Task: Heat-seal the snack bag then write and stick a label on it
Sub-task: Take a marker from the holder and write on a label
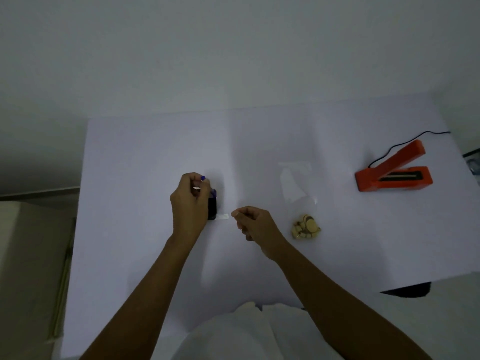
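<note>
Head view: left hand closed on small dark dispenser, blue-tipped item at fingertips. Right hand pinches end of thin white label strip, drawn out from dispenser. Clear plastic snack bag lies flat on white counter, snacks bunched at near end; orange heat sealer well apart, lid up. Strip judged light, limp, sticky: grip by extreme end only. Bag slippery; hold by empty top edge.

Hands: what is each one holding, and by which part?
Left hand grips the dark tape dispenser by its side. Right hand pinches the free end of the white strip.
</note>
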